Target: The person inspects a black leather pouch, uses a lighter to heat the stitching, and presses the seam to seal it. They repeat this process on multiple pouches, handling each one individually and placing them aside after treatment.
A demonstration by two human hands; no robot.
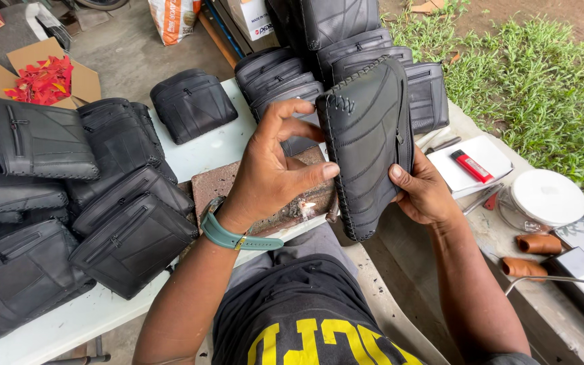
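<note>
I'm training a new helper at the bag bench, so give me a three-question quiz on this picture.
1. True or false: both hands grip the black stitched bag held upright above the bench.
2. What lies on the white pad to the person's right? A) scissors B) a red lighter C) a spool
3. On which wrist is the teal watch?

Key
1. True: the left hand pinches its near edge with the thumb, and the right hand holds its other side.
2. B, the red lighter.
3. The left wrist.
</note>
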